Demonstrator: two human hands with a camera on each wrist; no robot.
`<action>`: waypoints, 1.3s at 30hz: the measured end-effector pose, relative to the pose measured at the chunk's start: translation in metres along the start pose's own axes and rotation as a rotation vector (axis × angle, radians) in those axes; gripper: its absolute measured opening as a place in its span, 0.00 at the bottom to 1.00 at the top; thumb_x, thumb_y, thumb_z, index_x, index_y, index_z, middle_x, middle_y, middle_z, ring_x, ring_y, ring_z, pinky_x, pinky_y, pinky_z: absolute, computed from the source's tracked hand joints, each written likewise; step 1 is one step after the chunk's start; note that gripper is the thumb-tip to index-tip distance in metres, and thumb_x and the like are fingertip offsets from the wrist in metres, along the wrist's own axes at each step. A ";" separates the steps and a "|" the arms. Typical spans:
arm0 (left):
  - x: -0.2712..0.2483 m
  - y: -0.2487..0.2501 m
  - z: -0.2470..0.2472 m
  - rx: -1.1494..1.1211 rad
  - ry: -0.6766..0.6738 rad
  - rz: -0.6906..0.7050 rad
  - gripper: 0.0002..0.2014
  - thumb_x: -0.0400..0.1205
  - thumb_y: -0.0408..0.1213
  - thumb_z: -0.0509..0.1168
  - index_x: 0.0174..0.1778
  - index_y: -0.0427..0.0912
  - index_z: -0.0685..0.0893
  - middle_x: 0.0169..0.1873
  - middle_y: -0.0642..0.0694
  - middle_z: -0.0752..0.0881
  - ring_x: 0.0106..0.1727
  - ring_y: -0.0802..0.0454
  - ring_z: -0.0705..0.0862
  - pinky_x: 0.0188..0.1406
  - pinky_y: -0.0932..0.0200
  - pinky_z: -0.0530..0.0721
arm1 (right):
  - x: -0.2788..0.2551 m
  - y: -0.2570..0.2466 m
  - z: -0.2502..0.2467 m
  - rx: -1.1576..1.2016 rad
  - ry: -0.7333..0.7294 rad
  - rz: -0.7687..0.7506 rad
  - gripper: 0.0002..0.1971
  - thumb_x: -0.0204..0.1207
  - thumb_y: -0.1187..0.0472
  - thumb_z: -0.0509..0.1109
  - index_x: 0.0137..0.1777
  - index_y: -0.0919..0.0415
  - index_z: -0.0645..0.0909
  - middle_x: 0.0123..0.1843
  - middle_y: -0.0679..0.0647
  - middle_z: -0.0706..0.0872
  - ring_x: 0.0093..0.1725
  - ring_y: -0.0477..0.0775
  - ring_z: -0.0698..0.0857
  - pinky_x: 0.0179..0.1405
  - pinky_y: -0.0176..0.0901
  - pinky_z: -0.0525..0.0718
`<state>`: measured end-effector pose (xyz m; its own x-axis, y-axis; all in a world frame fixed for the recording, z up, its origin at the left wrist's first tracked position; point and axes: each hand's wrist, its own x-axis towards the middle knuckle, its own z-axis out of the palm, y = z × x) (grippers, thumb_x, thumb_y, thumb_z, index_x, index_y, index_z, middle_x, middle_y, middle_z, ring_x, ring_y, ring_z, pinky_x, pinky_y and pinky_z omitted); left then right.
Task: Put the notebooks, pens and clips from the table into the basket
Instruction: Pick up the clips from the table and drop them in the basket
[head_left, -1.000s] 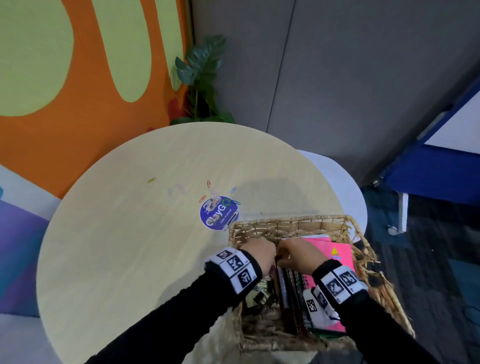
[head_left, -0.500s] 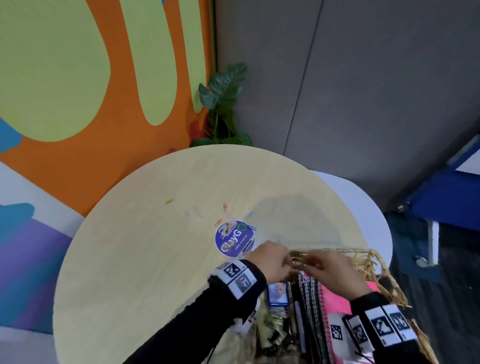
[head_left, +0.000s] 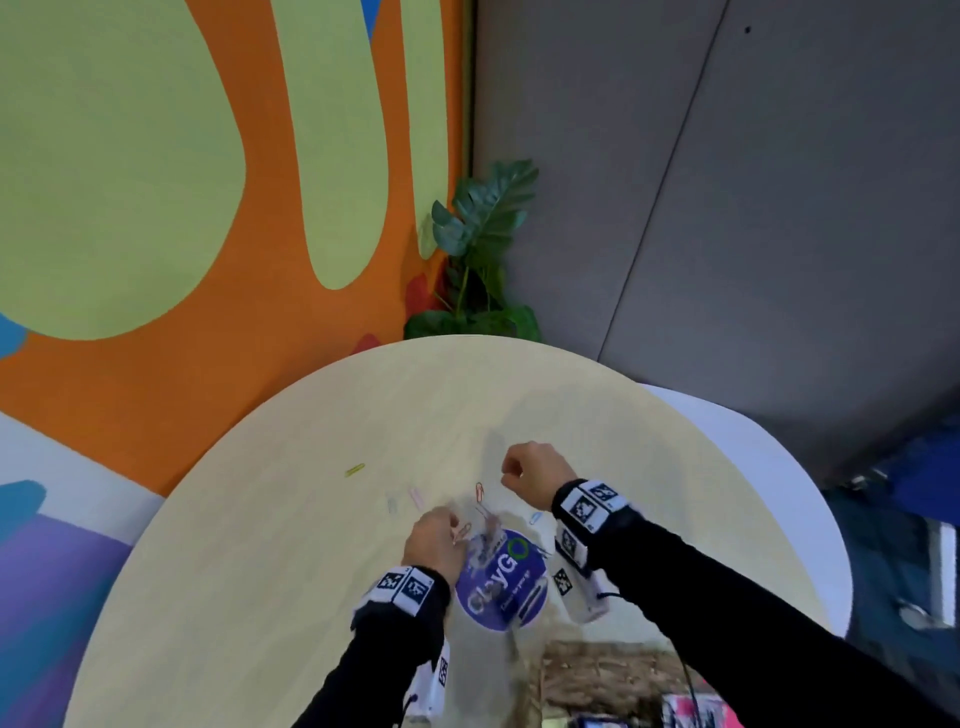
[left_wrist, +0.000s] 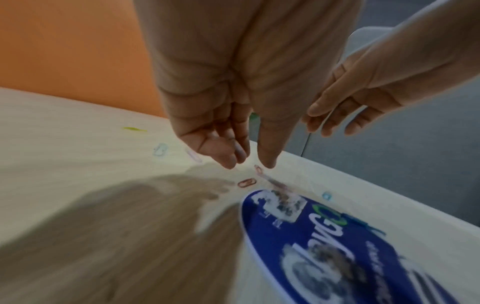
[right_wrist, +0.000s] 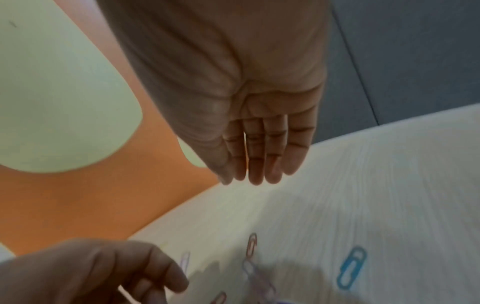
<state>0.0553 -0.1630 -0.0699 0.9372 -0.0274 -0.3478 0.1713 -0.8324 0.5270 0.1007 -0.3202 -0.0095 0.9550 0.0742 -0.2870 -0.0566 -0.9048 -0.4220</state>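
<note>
Several coloured paper clips lie on the round wooden table (head_left: 260, 571): a yellow clip (head_left: 355, 470), a pink clip (head_left: 415, 496), a red clip (head_left: 480, 491), an orange clip (head_left: 462, 531) and a blue clip (head_left: 535, 517). My left hand (left_wrist: 249, 164) hovers just above the orange clip (left_wrist: 246, 183), thumb and fingers slightly apart, holding nothing. My right hand (right_wrist: 249, 179) floats over the table beyond the red clip (right_wrist: 252, 244) and the blue clip (right_wrist: 351, 267), fingers straight and empty. The wicker basket (head_left: 597, 675) sits at the near edge, with a pink notebook (head_left: 696, 712) inside.
A round blue sticker (head_left: 501, 577) is stuck on the table between my wrists. A potted plant (head_left: 483, 249) stands behind the far edge against the orange and green wall. A white table (head_left: 779, 467) adjoins on the right.
Both hands have left the basket and moved forward over the table to the clips. The view has tilted up, so the basket now shows only at the bottom.
</note>
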 end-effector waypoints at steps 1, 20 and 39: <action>0.006 -0.003 0.004 -0.013 0.009 -0.013 0.14 0.79 0.39 0.65 0.59 0.40 0.80 0.59 0.41 0.84 0.60 0.43 0.83 0.57 0.57 0.79 | 0.012 -0.002 0.009 -0.007 -0.026 0.018 0.11 0.78 0.60 0.67 0.56 0.65 0.83 0.59 0.63 0.87 0.58 0.63 0.84 0.57 0.49 0.81; 0.044 -0.018 0.029 -0.040 0.069 0.022 0.08 0.80 0.39 0.63 0.47 0.38 0.82 0.51 0.40 0.85 0.52 0.41 0.83 0.53 0.53 0.81 | 0.084 -0.021 0.041 -0.105 -0.198 0.181 0.12 0.73 0.62 0.72 0.52 0.69 0.82 0.57 0.65 0.88 0.55 0.64 0.87 0.51 0.48 0.86; 0.016 0.033 -0.011 0.064 -0.020 0.104 0.09 0.80 0.32 0.65 0.53 0.32 0.84 0.56 0.29 0.86 0.59 0.32 0.84 0.58 0.47 0.81 | -0.224 0.043 0.020 -0.134 -0.359 -0.158 0.04 0.70 0.70 0.66 0.38 0.65 0.83 0.34 0.59 0.86 0.33 0.54 0.74 0.25 0.38 0.64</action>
<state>0.0793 -0.1852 -0.0497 0.9424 -0.1262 -0.3099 0.0530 -0.8581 0.5107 -0.1219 -0.3669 0.0197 0.7856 0.3362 -0.5195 0.1434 -0.9156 -0.3757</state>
